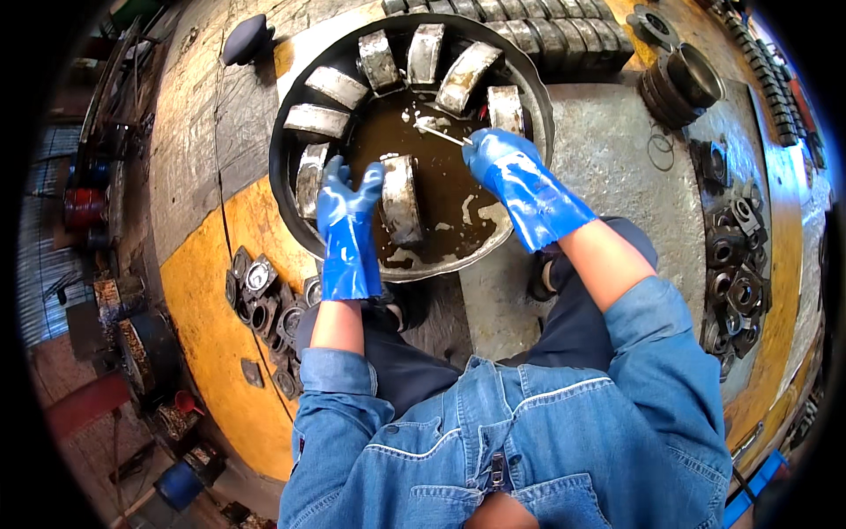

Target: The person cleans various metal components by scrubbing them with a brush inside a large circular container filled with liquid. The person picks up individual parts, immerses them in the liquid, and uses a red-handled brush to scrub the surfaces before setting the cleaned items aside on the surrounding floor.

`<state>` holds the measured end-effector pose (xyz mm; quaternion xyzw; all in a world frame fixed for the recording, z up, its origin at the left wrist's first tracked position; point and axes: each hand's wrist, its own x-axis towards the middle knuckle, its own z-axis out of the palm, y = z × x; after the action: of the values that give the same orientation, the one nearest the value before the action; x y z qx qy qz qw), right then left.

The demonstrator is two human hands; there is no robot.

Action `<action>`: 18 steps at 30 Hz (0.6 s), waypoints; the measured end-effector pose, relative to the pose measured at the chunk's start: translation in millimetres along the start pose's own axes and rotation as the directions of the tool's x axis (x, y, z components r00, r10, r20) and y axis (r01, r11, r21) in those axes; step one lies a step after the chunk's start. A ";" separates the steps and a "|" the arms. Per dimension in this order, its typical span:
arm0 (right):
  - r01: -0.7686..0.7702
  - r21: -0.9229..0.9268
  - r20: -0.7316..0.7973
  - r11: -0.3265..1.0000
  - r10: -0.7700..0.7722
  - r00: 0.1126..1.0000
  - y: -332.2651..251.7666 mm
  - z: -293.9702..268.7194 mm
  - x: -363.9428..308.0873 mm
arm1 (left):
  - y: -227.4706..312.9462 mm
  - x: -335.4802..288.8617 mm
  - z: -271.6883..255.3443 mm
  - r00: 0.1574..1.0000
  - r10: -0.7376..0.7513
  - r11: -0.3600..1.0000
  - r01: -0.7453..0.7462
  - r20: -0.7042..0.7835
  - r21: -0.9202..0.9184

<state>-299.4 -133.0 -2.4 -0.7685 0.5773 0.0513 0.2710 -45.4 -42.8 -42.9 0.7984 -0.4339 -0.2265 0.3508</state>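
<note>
A wide round black tub holds murky brown liquid and several thick, wet metal ring-like parts, such as the one at the upper right, a curved metal part. My left hand, in a blue rubber glove, is over the tub's left side with thumb and fingers apart. Just right of its fingers stands another metal part; whether they touch it I cannot tell. My right hand, gloved the same way, is closed around a thin pale rod-like tool pointing left above the liquid.
Rows of similar metal parts stand beyond the tub. Stacked metal rings are at the far right, with a pile of small flanged parts nearer. More small flanged parts lie left of my legs. A dark rounded object sits at the far left.
</note>
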 end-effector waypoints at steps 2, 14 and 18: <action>-0.076 -0.044 0.125 0.996 0.081 0.989 11.0 4.9 10.3 | 22.7 -17.3 12.4 0.983 -0.049 0.962 -0.001 0.178 0.272; 0.023 -0.067 0.288 0.997 -0.003 0.958 -0.9 51.3 4.1 | 58.2 -36.8 39.4 0.926 -0.301 0.825 0.133 0.228 0.549; 0.011 -0.063 0.233 0.998 0.004 0.972 -2.5 63.0 10.3 | 55.5 -36.9 39.6 0.919 -0.261 0.821 0.050 0.295 0.569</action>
<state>-278.9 -111.4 -58.9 -0.7666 0.5380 0.1593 0.3122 -120.6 -46.7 -24.6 0.8430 -0.4694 -0.2626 0.0006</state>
